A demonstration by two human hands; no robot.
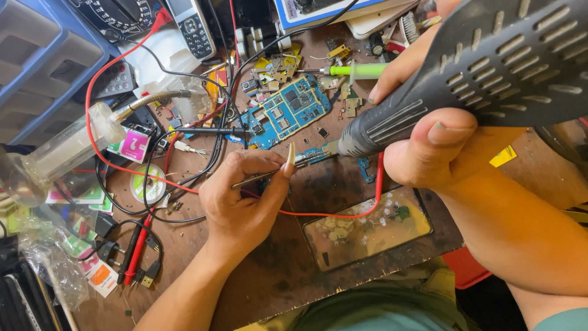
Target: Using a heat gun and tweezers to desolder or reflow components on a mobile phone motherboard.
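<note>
At the far left edge a blue plastic organiser (37,55) with grey compartments stands over a cluttered brown workbench (269,270), and below it a clear plastic bottle (67,147) lies tilted with a metal spring nozzle pointing right. Red and black test leads (138,242) run down the bench here, their plugs lying near a small orange-and-white packet, and a roll of solder wire (149,182) sits among the looping black cables. Near the top, a grey keypad phone (191,24) lies beside a meter dial. Toward the middle, the left hand (242,196) rests on the bench with its fingers curled shut around thin metal tweezers (269,175), pinched between thumb and forefinger, the long thumbnail raised; the tweezer tips reach right to a small blue board piece just at the hot-air nozzle. Just above the hand lies a larger blue phone circuit board (288,113), with a black probe touching its left end and loose metal shields scattered behind it. A green-handled tool (361,70) lies further back. Below the hand a red wire crosses a dirty phone glass panel (367,230) lying flat. On the right, the right hand (422,135) is wrapped firmly around a dark grey hot-air gun (490,67), its narrow metal nozzle aimed down-left at the small board piece by the tweezer tips.
</note>
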